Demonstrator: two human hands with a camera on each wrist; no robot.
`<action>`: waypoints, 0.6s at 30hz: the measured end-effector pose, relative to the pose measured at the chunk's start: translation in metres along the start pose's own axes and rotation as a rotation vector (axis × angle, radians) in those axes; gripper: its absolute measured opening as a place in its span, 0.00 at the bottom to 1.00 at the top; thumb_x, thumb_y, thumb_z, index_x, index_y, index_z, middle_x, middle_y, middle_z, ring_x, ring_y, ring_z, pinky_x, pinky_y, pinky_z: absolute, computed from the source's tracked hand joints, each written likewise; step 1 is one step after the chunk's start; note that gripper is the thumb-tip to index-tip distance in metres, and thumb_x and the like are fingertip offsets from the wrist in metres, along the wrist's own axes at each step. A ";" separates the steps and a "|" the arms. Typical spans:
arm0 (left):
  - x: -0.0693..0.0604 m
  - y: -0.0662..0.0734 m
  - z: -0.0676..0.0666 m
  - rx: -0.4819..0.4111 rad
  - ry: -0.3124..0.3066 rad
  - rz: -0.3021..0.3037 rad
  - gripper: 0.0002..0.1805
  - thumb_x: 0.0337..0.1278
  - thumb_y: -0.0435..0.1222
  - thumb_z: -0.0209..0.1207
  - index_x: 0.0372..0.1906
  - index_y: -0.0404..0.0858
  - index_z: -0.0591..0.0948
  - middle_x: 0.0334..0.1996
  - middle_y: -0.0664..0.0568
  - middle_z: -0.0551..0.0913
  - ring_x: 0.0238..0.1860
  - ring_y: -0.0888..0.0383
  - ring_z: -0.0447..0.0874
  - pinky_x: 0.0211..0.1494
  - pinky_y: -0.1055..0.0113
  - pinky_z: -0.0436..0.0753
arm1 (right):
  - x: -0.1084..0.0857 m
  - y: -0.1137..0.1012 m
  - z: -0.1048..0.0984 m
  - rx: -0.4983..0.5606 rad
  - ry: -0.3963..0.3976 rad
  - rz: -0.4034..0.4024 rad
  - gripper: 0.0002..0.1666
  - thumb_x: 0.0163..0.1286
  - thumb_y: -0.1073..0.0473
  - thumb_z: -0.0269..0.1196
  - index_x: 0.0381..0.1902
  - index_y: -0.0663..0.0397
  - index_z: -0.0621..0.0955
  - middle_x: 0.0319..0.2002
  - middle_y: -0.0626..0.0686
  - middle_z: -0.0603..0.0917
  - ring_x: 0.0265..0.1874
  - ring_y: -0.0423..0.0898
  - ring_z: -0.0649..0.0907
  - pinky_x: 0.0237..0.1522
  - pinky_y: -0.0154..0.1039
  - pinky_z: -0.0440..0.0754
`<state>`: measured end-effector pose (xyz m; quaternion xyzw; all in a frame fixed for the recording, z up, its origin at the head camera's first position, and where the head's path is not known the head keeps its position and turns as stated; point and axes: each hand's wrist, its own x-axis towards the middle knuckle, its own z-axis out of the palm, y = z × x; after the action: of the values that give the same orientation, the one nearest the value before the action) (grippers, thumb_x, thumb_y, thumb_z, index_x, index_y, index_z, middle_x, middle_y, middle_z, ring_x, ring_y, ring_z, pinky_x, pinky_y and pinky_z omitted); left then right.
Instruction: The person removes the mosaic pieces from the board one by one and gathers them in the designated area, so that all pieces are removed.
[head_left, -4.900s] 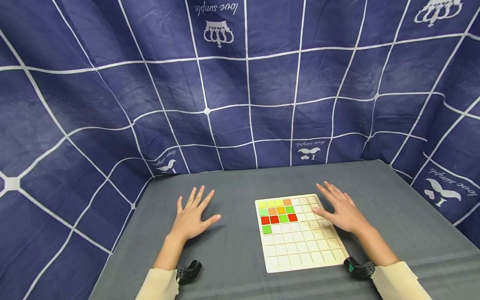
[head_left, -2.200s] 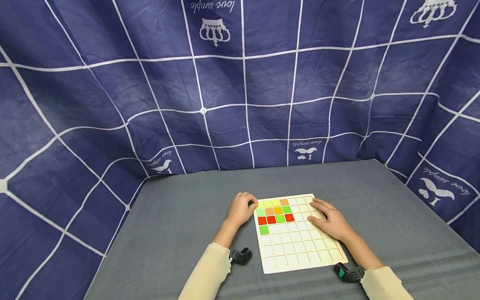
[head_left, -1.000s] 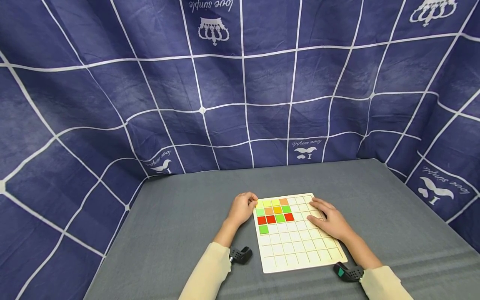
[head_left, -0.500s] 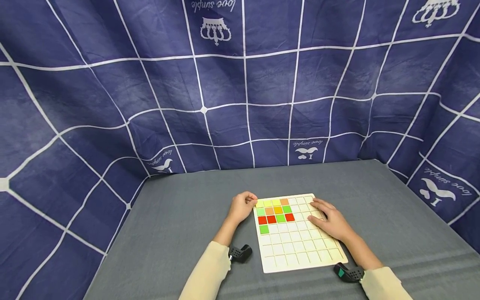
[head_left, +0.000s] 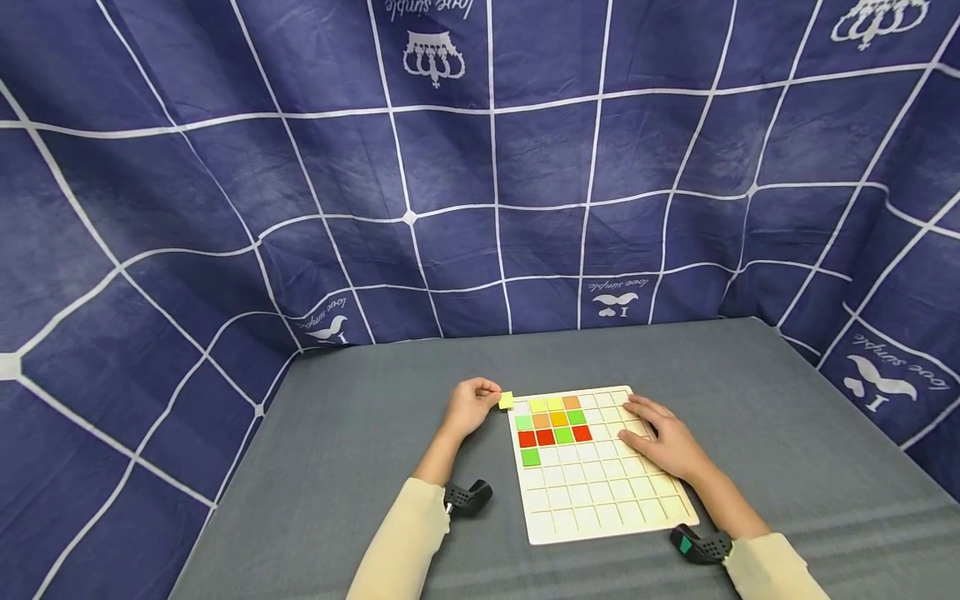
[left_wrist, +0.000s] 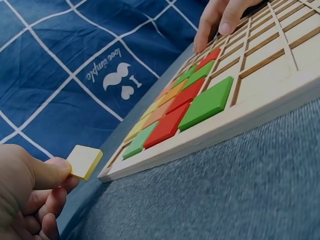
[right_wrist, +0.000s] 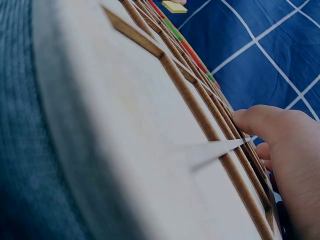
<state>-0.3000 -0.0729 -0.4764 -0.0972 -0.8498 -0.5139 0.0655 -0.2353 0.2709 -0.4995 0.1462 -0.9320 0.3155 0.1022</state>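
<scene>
Between thumb and fingers my left hand (head_left: 468, 408) pinches a pale yellow square tile (head_left: 506, 401), just off the far left corner of the wooden grid board (head_left: 611, 528). In the left wrist view the yellow tile (left_wrist: 85, 161) is raised beside that corner, apart from the board. The board's corner cell is bare; near it lie yellow, orange, green and red tiles (head_left: 527, 438) in their cells. My right hand (head_left: 672, 444) rests with spread fingers on the board's right side. The right wrist view shows its thumb on the grid, while its other fingers are partly hidden.
The board lies on a grey cloth-covered table (head_left: 337, 433). A dark blue curtain with white lines (head_left: 540, 167) hangs behind and at both sides. Black devices are strapped to both wrists, the left one (head_left: 470, 498) left of the board.
The left hand has come down from the left to the board's corner and drawn the yellow tile out of its cell, leftward. The right hand has settled onto the board's right side.
</scene>
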 end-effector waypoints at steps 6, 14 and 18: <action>0.000 -0.002 -0.006 0.018 -0.008 0.001 0.03 0.56 0.29 0.65 0.33 0.31 0.84 0.26 0.50 0.83 0.27 0.63 0.78 0.34 0.67 0.78 | 0.000 0.000 0.000 0.002 -0.002 0.005 0.35 0.66 0.46 0.66 0.63 0.62 0.75 0.67 0.64 0.69 0.66 0.66 0.66 0.59 0.66 0.63; -0.005 -0.002 -0.012 0.037 -0.033 -0.007 0.03 0.58 0.29 0.64 0.32 0.31 0.84 0.27 0.49 0.84 0.27 0.61 0.77 0.34 0.66 0.77 | -0.001 0.000 -0.001 0.009 -0.003 -0.001 0.35 0.66 0.47 0.66 0.63 0.63 0.75 0.67 0.64 0.69 0.65 0.66 0.66 0.59 0.66 0.63; -0.007 -0.002 -0.013 0.058 -0.044 -0.006 0.03 0.57 0.29 0.65 0.32 0.31 0.85 0.27 0.49 0.84 0.27 0.61 0.77 0.33 0.66 0.77 | -0.001 0.000 -0.002 0.015 -0.003 -0.004 0.35 0.66 0.47 0.66 0.63 0.63 0.75 0.67 0.64 0.68 0.65 0.67 0.66 0.59 0.66 0.63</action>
<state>-0.2936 -0.0864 -0.4736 -0.1039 -0.8660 -0.4869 0.0480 -0.2343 0.2720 -0.4985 0.1494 -0.9295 0.3220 0.1002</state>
